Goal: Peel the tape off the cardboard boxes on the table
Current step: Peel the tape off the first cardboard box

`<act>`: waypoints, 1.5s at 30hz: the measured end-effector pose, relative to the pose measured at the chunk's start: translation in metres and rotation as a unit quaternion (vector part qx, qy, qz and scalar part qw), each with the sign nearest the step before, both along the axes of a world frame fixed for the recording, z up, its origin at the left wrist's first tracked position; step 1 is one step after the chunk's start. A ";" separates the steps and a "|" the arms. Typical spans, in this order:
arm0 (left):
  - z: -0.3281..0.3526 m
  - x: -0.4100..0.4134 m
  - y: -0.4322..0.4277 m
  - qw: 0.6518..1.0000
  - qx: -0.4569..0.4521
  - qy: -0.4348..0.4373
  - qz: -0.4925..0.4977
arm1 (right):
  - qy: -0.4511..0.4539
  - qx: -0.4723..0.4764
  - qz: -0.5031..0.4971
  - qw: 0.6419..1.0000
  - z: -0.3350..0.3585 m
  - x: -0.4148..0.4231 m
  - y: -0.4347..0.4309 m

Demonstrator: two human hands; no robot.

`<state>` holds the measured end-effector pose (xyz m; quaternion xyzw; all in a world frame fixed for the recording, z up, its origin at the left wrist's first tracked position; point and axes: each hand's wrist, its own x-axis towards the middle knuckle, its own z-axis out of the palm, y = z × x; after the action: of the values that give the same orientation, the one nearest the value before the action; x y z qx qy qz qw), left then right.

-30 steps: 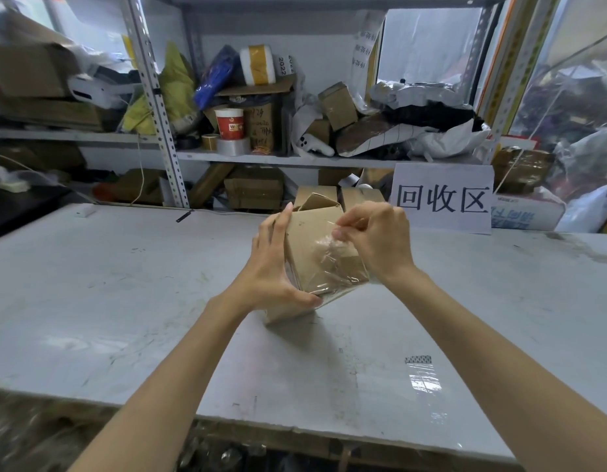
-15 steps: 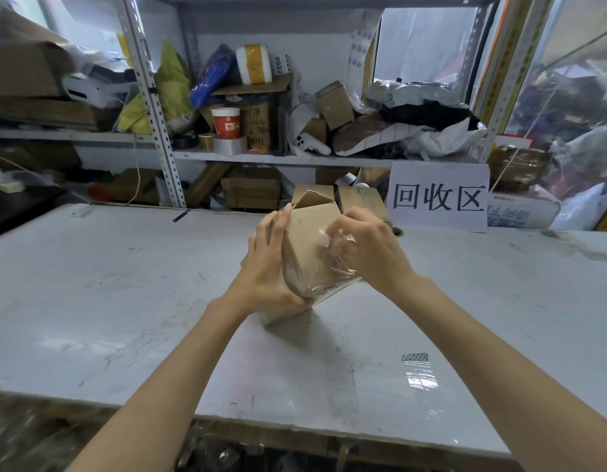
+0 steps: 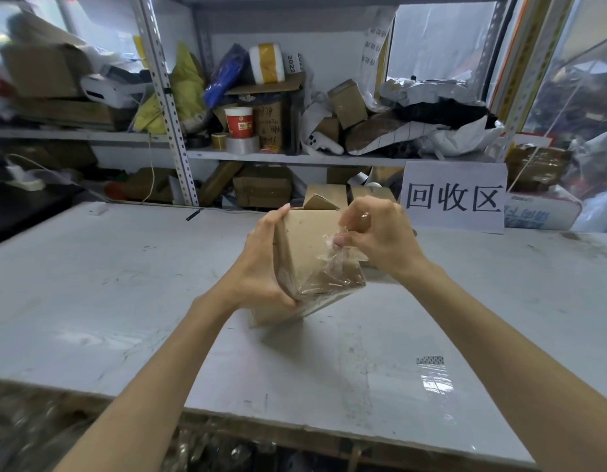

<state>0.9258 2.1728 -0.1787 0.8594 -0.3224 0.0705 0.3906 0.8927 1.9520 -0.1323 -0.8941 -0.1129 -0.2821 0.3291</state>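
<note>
Left hand (image 3: 261, 267) clamps the small brown cardboard box (image 3: 305, 247) tilted on the table; right hand (image 3: 377, 236) pinches the clear crinkled tape (image 3: 332, 267). Pull low along the face, steady, so it won't tear.

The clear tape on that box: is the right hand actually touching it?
Touching. The head view shows the right hand pinching the lifted clear tape, while the left hand grips the cardboard box.

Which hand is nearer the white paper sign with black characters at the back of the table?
Right. The right hand pinches clear tape just left of the white paper sign; the left hand grips the brown cardboard box farther left.
</note>
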 end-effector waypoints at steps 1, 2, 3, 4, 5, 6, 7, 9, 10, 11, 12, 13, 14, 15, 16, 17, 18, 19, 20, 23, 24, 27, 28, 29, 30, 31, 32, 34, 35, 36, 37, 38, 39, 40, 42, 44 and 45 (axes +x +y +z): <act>0.001 -0.001 0.001 1.000 0.002 0.002 0.002 | -0.015 -0.001 -0.002 1.000 -0.001 -0.001 0.003; 0.001 -0.001 0.002 1.000 0.003 0.005 0.005 | -0.028 0.003 -0.002 1.000 -0.001 -0.001 0.006; 0.001 -0.001 0.002 1.000 0.002 0.008 0.007 | -0.043 0.009 0.002 0.999 -0.001 0.000 0.007; 0.000 0.000 0.002 1.000 0.000 0.010 0.011 | -0.059 0.009 0.007 0.998 -0.002 0.001 0.008; 0.000 0.000 0.002 1.000 -0.003 0.010 0.016 | -0.075 -0.002 0.018 0.997 -0.003 0.002 0.009; -0.001 0.001 0.003 1.000 -0.005 0.011 0.024 | -0.084 -0.022 0.036 0.996 -0.006 0.001 0.010; -0.001 0.001 0.003 0.999 -0.008 0.012 0.032 | -0.076 -0.045 0.058 0.994 -0.009 0.000 0.011; -0.003 0.003 0.006 0.999 -0.013 0.016 0.045 | -0.022 -0.066 0.099 0.993 -0.017 -0.003 0.014; -0.004 0.003 0.007 0.999 -0.015 0.018 0.045 | 0.004 -0.058 0.115 0.992 -0.018 -0.003 0.014; -0.005 0.003 0.009 0.999 -0.015 0.019 0.045 | 0.022 -0.046 0.130 0.990 -0.017 -0.003 0.012; -0.006 0.003 0.010 0.999 -0.015 0.020 0.045 | 0.034 -0.039 0.141 0.989 -0.016 -0.003 0.011; -0.006 0.003 0.011 0.999 -0.015 0.021 0.046 | 0.049 -0.038 0.153 0.986 -0.014 -0.003 0.009; -0.007 0.003 0.012 0.998 -0.016 0.023 0.049 | 0.069 -0.044 0.162 0.983 -0.012 -0.004 0.009; -0.007 0.003 0.013 0.998 -0.018 0.024 0.052 | 0.084 -0.064 0.161 0.981 -0.011 -0.004 0.009; -0.007 0.003 0.013 0.998 -0.018 0.024 0.056 | 0.082 -0.096 0.145 0.981 -0.011 -0.005 0.011; -0.007 0.002 0.013 0.998 -0.018 0.023 0.059 | 0.060 -0.119 0.119 0.984 -0.013 -0.004 0.013; -0.008 0.002 0.012 0.998 -0.018 0.021 0.062 | 0.032 -0.127 0.093 0.987 -0.014 -0.004 0.016; -0.008 0.002 0.011 0.998 -0.018 0.019 0.063 | 0.018 -0.125 0.078 0.989 -0.015 -0.004 0.017; -0.008 0.002 0.011 0.998 -0.019 0.016 0.063 | 0.024 -0.122 0.077 0.989 -0.015 -0.004 0.019; -0.008 0.003 0.011 0.996 -0.032 0.015 0.081 | 0.074 -0.127 0.111 0.983 -0.016 -0.003 0.019; -0.008 0.003 0.012 0.995 -0.035 0.016 0.087 | 0.089 -0.124 0.120 0.981 -0.015 -0.005 0.020; -0.008 0.003 0.011 0.997 -0.026 0.010 0.072 | 0.149 -0.123 0.155 0.969 -0.009 -0.007 0.019; -0.008 0.002 0.011 0.998 -0.020 0.006 0.065 | 0.169 -0.122 0.166 0.964 -0.006 -0.007 0.019; -0.007 0.002 0.011 0.998 -0.016 0.004 0.062 | 0.182 -0.106 0.176 0.961 -0.003 -0.006 0.017; -0.007 0.002 0.011 0.998 -0.014 0.003 0.060 | 0.189 -0.070 0.188 0.961 -0.001 -0.006 0.016; -0.006 0.002 0.011 0.998 -0.013 0.003 0.057 | 0.190 -0.025 0.201 0.961 0.002 -0.007 0.016; -0.006 0.002 0.012 0.998 -0.009 0.001 0.054 | 0.191 0.021 0.198 0.961 0.003 -0.007 0.015; -0.005 0.002 0.013 0.998 -0.001 -0.009 0.055 | 0.139 0.055 0.159 0.976 0.002 -0.006 0.014; -0.005 0.003 0.013 0.998 -0.001 -0.014 0.060 | 0.091 0.048 0.124 0.987 0.000 -0.006 0.017; -0.005 0.003 0.014 0.998 -0.005 -0.016 0.068 | 0.041 0.035 0.085 0.995 -0.003 -0.007 0.020; -0.005 0.003 0.014 0.997 -0.011 -0.016 0.078 | -0.008 0.017 0.060 0.998 -0.006 -0.008 0.023; -0.005 0.002 0.014 0.996 -0.016 -0.016 0.088 | -0.053 0.000 0.054 0.997 -0.010 -0.009 0.026; -0.006 0.002 0.014 0.995 -0.019 -0.016 0.098 | -0.085 -0.014 0.059 0.994 -0.014 -0.010 0.027; -0.007 0.002 0.015 0.994 -0.022 -0.015 0.108 | -0.096 -0.024 0.076 0.992 -0.018 -0.010 0.027; -0.009 0.002 0.015 0.990 -0.035 0.000 0.134 | -0.053 -0.024 0.119 0.991 -0.021 -0.010 0.024; -0.011 0.001 0.014 0.987 -0.043 0.021 0.155 | -0.012 -0.045 0.133 0.990 -0.024 -0.008 0.022; -0.010 0.001 0.013 0.987 -0.035 0.023 0.157 | -0.019 -0.065 0.119 0.991 -0.027 -0.006 0.022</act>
<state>0.9272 2.1859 -0.1890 0.8864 -0.1719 0.1226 0.4119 0.8867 1.9745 -0.1591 -0.8882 -0.2433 -0.2499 0.2991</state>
